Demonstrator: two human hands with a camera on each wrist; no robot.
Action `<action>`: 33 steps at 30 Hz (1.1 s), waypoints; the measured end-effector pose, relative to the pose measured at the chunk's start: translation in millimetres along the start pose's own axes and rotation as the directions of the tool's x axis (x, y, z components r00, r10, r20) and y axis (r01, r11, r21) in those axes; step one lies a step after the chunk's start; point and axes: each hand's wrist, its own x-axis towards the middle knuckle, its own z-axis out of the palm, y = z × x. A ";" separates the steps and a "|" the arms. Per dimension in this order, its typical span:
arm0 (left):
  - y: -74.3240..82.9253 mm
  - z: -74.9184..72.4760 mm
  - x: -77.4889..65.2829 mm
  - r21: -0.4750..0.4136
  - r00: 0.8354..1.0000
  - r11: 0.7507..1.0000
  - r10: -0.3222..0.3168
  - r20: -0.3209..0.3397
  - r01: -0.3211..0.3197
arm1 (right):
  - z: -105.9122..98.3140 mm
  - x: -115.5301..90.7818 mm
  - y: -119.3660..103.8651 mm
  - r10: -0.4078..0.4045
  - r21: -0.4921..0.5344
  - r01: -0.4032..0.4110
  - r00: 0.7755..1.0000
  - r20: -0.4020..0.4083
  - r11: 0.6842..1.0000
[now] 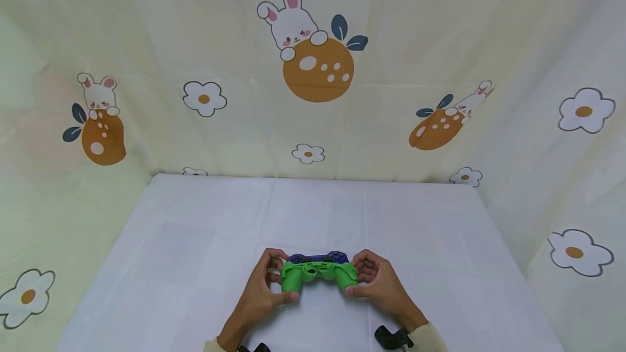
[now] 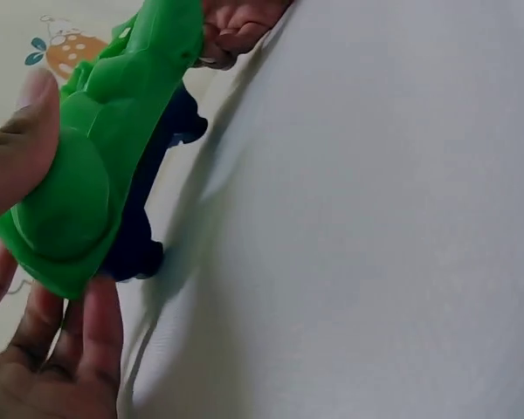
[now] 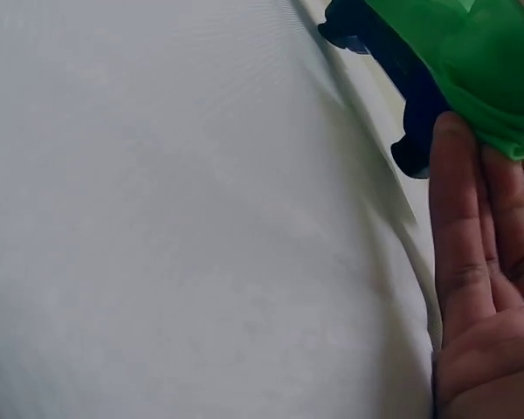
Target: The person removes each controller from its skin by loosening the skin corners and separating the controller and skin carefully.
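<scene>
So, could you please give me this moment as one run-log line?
left hand: holds green-and-blue controller | right hand: holds its other end | surface: white tabletop

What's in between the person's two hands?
Between the left hand and right hand is a green and blue game controller, held by both; the head view shows it.

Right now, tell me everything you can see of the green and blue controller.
The controller has a green, rubbery-looking body with two rounded grips on the near side and a dark blue section along its far side. The left hand and right hand hold its ends, seemingly above the white tabletop.
</scene>
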 end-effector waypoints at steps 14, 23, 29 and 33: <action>-3.1 2.8 1.7 -0.112 1.000 0.994 0.001 -0.016 -0.003 | 0.0 -2.2 -0.3 -0.001 0.021 0.001 1.000 -0.007 1.000; -2.9 6.1 2.8 -0.137 1.000 0.990 0.024 -0.017 -0.026 | -0.1 -3.5 -1.0 0.049 0.028 -0.048 0.998 -0.038 0.998; -2.2 4.4 1.7 -0.065 0.998 0.998 0.008 -0.069 -0.013 | 1.2 -0.6 -2.2 0.120 0.035 -0.120 0.993 -0.011 0.992; -1.4 3.1 3.0 -0.071 0.998 0.997 0.025 -0.062 -0.030 | 1.1 -1.1 -2.8 0.122 0.028 -0.121 0.992 -0.028 0.992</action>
